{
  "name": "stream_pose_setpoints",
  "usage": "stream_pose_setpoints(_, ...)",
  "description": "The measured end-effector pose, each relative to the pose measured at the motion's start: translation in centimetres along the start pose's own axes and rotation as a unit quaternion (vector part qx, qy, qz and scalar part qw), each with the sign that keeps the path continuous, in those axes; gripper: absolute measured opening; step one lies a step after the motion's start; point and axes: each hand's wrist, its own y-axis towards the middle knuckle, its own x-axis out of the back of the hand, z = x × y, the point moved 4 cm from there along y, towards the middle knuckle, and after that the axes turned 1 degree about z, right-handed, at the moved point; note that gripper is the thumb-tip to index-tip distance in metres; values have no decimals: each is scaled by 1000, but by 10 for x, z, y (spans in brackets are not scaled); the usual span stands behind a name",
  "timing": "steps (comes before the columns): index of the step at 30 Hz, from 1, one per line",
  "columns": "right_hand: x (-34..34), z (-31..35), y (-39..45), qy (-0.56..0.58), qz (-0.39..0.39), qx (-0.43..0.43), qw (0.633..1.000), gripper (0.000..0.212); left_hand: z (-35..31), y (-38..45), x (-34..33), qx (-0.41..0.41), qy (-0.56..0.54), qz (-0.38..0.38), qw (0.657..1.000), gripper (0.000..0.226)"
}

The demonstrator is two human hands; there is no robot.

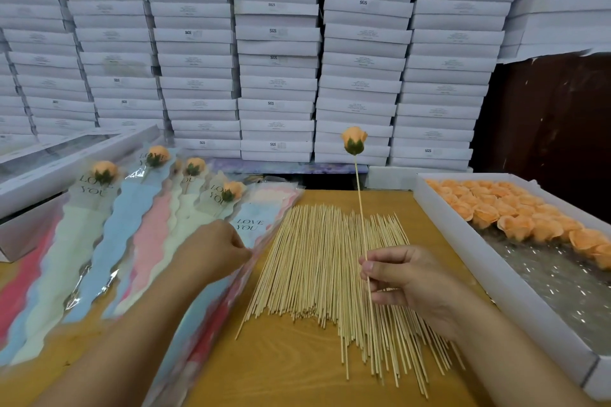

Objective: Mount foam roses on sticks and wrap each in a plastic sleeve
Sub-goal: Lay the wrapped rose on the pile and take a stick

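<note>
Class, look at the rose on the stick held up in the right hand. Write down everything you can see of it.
The mounted rose is a peach-orange bud that looks like foam, with dark green sepals at its base. It sits on top of a thin pale wooden stick, which stands almost upright, leaning slightly. The right hand pinches the stick low down, above the loose pile of sticks on the table. No plastic sleeve is on it yet.
</note>
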Motion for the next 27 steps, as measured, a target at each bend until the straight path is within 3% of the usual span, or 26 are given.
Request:
stream_pose_setpoints(5,2,1,0,2,-3,1,1000,10,21,21,5,37,100,-24,994,27)
stream_pose_setpoints(9,4,0,1,0,-10,3,1000,9,30,25,-10,12,120,12,993,36)
stream_pose_setpoints(14,4,1,2,-11,-13,14,1000,11,25,19,-19,0,217,5,976,48)
stream_pose_setpoints(19,8,1,2,5,-27,18,999,6,18,15,-16,-10,219,-33,975,43)
stream_pose_setpoints(27,9,2,2,7,-35,22,999,7,15,5,-21,-37,271,36,961,43)
